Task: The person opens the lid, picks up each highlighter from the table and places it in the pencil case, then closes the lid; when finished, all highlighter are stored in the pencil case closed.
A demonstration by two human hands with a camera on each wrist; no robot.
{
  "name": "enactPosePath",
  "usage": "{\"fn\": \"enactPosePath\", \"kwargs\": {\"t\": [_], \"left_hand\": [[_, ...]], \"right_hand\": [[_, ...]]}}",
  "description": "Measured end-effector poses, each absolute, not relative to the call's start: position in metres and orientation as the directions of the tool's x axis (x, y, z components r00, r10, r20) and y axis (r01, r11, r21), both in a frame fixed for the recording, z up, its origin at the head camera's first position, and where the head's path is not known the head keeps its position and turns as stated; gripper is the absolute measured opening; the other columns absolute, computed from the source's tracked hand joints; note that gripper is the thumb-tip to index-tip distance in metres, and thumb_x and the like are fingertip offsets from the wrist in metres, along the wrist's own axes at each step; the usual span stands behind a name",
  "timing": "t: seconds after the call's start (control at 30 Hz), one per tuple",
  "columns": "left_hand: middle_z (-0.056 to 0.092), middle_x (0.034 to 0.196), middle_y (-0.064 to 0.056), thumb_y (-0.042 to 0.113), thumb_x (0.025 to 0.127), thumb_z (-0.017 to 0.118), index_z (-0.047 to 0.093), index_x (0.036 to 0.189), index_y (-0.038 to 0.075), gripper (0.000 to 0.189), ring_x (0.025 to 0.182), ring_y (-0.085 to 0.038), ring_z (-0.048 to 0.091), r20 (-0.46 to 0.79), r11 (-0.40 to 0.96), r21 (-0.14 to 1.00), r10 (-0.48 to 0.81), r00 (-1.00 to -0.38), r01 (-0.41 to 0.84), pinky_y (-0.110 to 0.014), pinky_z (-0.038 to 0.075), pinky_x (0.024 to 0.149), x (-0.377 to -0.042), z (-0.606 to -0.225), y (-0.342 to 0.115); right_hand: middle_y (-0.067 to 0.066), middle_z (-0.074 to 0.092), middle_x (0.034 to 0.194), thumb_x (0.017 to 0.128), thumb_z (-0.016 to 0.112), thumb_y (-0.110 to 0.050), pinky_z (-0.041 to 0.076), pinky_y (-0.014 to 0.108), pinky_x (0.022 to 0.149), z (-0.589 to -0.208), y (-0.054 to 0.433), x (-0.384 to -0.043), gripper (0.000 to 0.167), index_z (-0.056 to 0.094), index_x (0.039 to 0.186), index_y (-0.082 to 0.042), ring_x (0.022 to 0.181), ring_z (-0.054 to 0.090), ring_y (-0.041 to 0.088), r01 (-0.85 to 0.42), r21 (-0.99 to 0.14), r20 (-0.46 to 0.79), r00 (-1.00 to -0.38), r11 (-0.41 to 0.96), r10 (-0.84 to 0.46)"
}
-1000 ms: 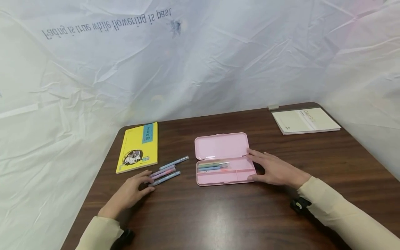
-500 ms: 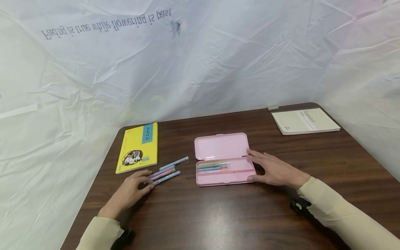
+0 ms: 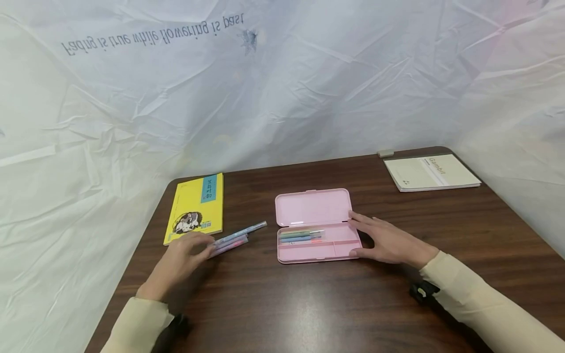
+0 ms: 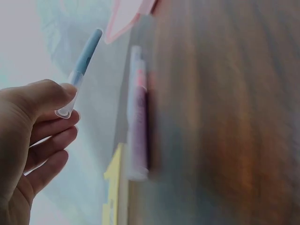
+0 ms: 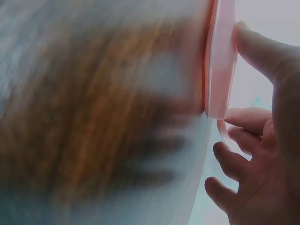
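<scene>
Creased white sheeting hangs behind a brown wooden table. Near its middle lies a pink pencil case, lid folded back, with pens in its rear compartment. To the left, the left hand pinches a blue pen by its clear end, thumb against fingertips, held above the table; loose pens lie beside it, and a yellow book just beyond. The right hand has thumb and forefinger spread apart, touching the case's right end, gripping nothing. Far right sits a white notebook.
</scene>
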State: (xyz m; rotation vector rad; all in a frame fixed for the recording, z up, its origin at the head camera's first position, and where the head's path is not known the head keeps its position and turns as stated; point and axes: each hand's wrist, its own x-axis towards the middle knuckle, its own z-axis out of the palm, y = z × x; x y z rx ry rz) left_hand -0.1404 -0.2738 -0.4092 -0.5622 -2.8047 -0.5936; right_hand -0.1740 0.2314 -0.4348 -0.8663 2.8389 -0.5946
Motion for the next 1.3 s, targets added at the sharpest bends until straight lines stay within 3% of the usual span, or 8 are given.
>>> {"fn": "enactPosePath", "kwargs": {"t": [0.63, 1.3], "left_hand": [[0.07, 0.098, 0.01, 0.017, 0.084, 0.082, 0.076, 0.101, 0.017, 0.018, 0.096, -0.01, 0.062, 0.367, 0.712, 0.368, 0.479, -0.797, 0.597, -0.038, 0.057, 0.087, -0.166, -0.384, -0.208], [0.071, 0.102, 0.005, 0.016, 0.088, 0.078, 0.077, 0.103, 0.014, 0.016, 0.099, -0.01, 0.063, 0.32, 0.647, 0.386, 0.574, -0.754, 0.657, -0.033, 0.056, 0.09, -0.183, -0.402, -0.149]], "right_hand": [[0.012, 0.031, 0.161, 0.088, 0.062, -0.065, 0.029, 0.057, 0.116, -0.437, 0.233, -0.172, 0.087, 0.045, 0.149, -0.005, 0.142, 0.04, 0.036, -0.508, -0.417, 0.016, -0.833, 0.754, -0.553], [0.012, 0.03, 0.162, 0.089, 0.06, -0.067, 0.028, 0.06, 0.115, -0.433, 0.235, -0.172, 0.088, 0.043, 0.15, -0.006, 0.142, 0.038, 0.039, -0.498, -0.424, -0.01, -0.833, 0.757, -0.554]]}}
